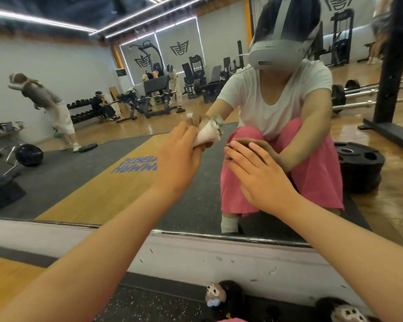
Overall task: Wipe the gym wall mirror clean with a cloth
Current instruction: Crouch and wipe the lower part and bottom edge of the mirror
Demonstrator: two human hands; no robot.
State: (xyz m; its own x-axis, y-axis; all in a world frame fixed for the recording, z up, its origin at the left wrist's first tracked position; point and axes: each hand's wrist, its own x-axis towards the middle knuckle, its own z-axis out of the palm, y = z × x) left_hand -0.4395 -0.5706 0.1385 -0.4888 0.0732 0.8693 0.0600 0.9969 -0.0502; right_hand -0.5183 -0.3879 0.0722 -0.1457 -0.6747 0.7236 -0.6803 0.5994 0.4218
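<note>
The wall mirror (84,173) fills most of the view and ends in a metal bottom edge just above the floor. My left hand (178,156) grips a bunched white cloth (206,134) and holds it against the glass, near the middle of the view. To its right, my right hand (260,175) lies flat on the mirror with its fingers straight and spread. The reflection shows me crouching close to the glass, with both reflected hands meeting my real ones.
A scuffed white baseboard (196,252) runs under the mirror. My feet in animal-face slippers (215,296) stand on the dark speckled mat below it. Reflected in the glass are weight plates (358,166), a barbell, gym machines and several people.
</note>
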